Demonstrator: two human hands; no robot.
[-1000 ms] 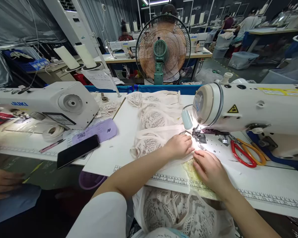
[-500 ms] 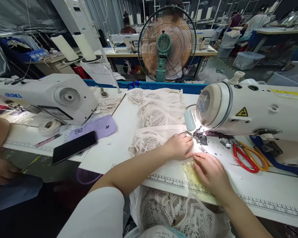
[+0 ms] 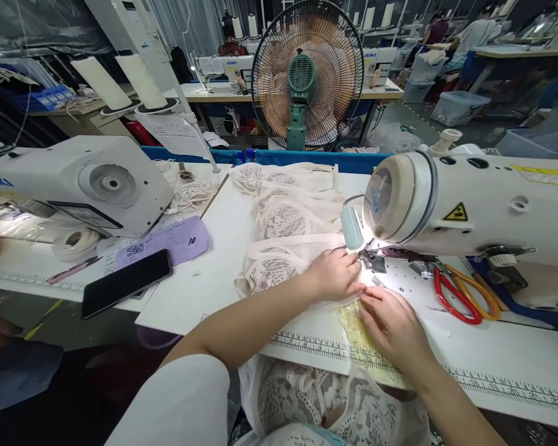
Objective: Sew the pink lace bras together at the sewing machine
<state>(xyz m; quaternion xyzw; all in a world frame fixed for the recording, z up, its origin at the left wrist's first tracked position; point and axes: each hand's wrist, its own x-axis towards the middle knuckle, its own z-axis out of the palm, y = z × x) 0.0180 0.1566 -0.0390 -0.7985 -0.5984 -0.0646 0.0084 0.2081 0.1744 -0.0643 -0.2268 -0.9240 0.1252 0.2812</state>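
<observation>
Under the lit head of a white sewing machine, my left hand grips pale fabric beside the presser foot, with its fingers bent over the cloth. This fabric seems to belong to the nearest cream lace bra, spread to the left. My right hand meets the left thumb and pinches the fabric's edge in front of the needle area; the exact fold is hidden by my fingers. More lace pieces lie overlapping behind it. Another lace bra hangs at the table's front edge, over my lap.
Red-and-orange-handled scissors lie right of the needle area. A black phone, a purple card and a second sewing machine are at left, beside a co-worker's arm. A large fan stands beyond the table.
The view has turned slightly, so most things sit a little further left. My hands keep nearly the same place at the machine. The co-worker's arm shows less at the left edge.
</observation>
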